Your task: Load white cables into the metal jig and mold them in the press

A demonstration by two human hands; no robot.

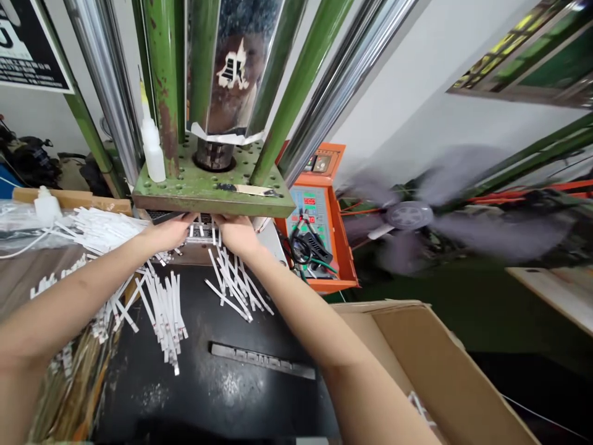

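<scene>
Both my arms reach forward to the gap under the green press plate [208, 204]. My left hand [170, 235] is at the left of the gap, its fingertips hidden beneath the plate. To its right, my right hand [237, 235] is also partly under the plate, with its fingers mostly out of sight. Between the hands, several white strips [201, 230] lie across a slotted metal mold [197, 237]. Loose white strips [238, 284] spread out below my right hand. Another bunch of white strips [164, 315] lies on the black table, and a larger heap [104, 228] is beside my left forearm.
A slotted metal bar [262, 360] lies on the black table [208, 408]. The plate carries a white dropper bottle [152, 148]. An orange control box [343, 247] with cables stands at right, near a spinning fan [410, 215]. An open cardboard box [426, 346] is at lower right.
</scene>
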